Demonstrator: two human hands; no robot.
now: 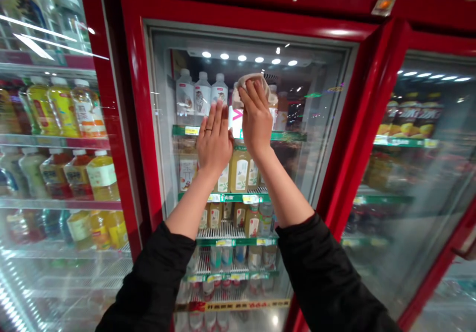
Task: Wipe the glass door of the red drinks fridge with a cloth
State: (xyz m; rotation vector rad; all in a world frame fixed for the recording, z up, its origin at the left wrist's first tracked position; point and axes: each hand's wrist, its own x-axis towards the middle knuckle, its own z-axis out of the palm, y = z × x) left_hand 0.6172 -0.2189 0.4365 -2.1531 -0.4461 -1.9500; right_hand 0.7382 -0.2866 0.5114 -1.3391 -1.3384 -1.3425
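Observation:
Both of my arms reach up to the glass door [320, 104] of a red-framed drinks fridge. My left hand [215, 141] lies flat toward the glass with its fingers stretched out, a ring on one finger and nothing held. Higher and to the right, my right hand [256, 116] presses a pale cloth [243, 82] against the glass, fingers over it. Part of the cloth is hidden under the fingers. Behind the glass, white-capped bottles [203, 94] stand on the top shelf, close to both hands.
Lower shelves hold yellowish drink bottles [240, 171]. A yellow printed strip [238, 305] crosses the door low down. At left, another fridge holds rows of bottles [87, 106]. To the right stands a further glass door with dark bottles [412, 114], beyond a red frame [366, 124].

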